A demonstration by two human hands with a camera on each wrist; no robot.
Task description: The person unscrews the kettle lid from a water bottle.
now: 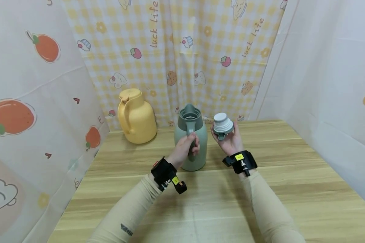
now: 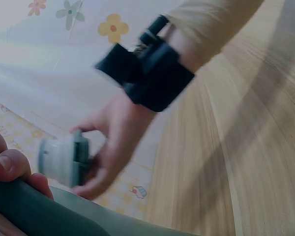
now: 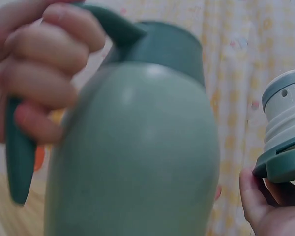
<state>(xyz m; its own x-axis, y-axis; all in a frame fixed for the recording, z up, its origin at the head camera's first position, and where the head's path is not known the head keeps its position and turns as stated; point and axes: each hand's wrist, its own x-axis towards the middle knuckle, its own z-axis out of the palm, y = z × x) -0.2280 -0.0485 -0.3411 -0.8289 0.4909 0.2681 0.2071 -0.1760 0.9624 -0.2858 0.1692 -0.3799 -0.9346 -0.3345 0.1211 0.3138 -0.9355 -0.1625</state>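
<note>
A green thermos jug [image 1: 196, 158] stands upright on the wooden table, its mouth uncovered. My left hand [image 1: 184, 148] grips the jug's handle, fingers curled round it, as the right wrist view also shows. To the right of the jug, my right hand [image 1: 231, 140] holds the jug's lid [image 1: 221, 123], a white ribbed stopper with a green rim. The lid is upside down, white part up, apart from the jug. In the right wrist view the lid [image 3: 287, 118] rests in the fingers and a small hole shows in its side. The left wrist view is blurred around the lid [image 2: 61, 160].
A yellow thermos jug [image 1: 141, 121] with its lid on stands at the back left of the table [image 1: 280, 189]. Behind hangs a yellow checked curtain [image 1: 158, 67]. White cloth walls [image 1: 328, 94] border the left and right sides.
</note>
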